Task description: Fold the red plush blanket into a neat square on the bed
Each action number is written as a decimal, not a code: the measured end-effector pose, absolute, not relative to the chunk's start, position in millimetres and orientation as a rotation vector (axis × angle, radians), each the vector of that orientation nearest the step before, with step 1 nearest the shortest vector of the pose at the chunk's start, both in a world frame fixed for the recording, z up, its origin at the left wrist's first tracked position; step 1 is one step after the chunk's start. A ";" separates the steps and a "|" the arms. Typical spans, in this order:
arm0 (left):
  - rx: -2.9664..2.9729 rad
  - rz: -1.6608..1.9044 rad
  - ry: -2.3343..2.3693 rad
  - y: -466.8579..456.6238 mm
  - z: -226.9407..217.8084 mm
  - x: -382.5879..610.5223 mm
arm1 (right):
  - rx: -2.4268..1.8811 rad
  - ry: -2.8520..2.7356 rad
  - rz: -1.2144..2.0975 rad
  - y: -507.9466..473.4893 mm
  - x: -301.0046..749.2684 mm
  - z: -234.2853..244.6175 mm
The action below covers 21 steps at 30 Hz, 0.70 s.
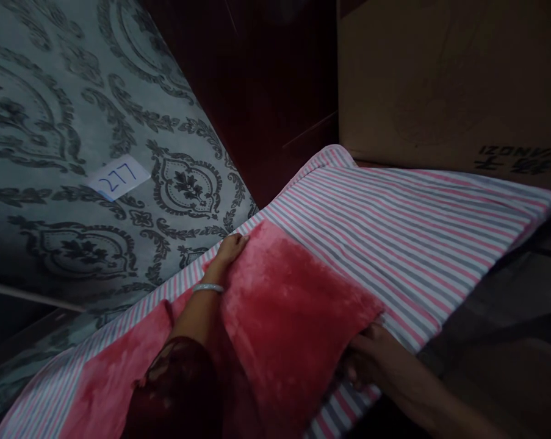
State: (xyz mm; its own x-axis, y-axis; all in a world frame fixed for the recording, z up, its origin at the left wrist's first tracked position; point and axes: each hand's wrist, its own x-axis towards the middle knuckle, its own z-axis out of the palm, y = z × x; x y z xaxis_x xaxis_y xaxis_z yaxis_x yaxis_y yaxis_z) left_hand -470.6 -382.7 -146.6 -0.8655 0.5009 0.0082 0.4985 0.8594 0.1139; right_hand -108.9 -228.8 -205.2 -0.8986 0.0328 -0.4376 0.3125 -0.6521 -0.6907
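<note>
A red plush cloth (288, 292) lies over a narrow board with a pink, grey and white striped cover (394, 225), much like an ironing board. My left hand (232, 249), with a pale bangle at its wrist, has its fingers curled closed at the cloth's far left corner. At the near right corner, my right hand (371, 353) pinches the cloth's edge between thumb and fingers. Part of the cloth, to the left, is lighter pink-red and creased under my left forearm. The fingertips of both hands are partly hidden.
Patterned grey wallpaper (188, 183) rises along the left, with a paper label (118, 178) reading 277. A dark red panel (266, 79) stands behind the board. A large cardboard box (449, 79) is close behind its far end. The right side is dim.
</note>
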 end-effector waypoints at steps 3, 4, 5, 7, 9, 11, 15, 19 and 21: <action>0.792 0.108 3.041 -393.7 -151.7 -467.9 | 0.595 1.280 -2.578 -239.0 -111.4 -202.3; 0.782 0.091 3.058 -395.3 -154.0 -467.4 | 0.587 1.297 -2.569 -241.7 -111.1 -204.8; 0.770 0.077 3.077 -396.1 -156.5 -466.9 | 0.584 1.310 -2.566 -243.8 -110.1 -208.6; 0.749 0.065 3.104 -396.0 -161.6 -466.4 | 0.604 1.311 -2.576 -245.8 -106.6 -217.3; 0.739 0.070 3.109 -395.2 -165.5 -466.3 | 0.656 1.298 -2.594 -245.8 -103.0 -222.3; 0.737 0.088 3.103 -395.8 -166.5 -466.7 | 0.693 1.294 -2.603 -246.0 -101.2 -220.4; 0.718 0.147 3.075 -410.8 -157.7 -468.6 | 0.616 1.251 -2.548 -254.9 -102.4 -205.1; 0.655 0.209 3.053 -448.1 -145.7 -466.6 | 0.500 1.203 -2.464 -274.6 -101.2 -197.7; 0.608 0.258 3.058 -468.1 -143.4 -462.1 | 0.484 1.192 -2.458 -285.4 -100.5 -198.0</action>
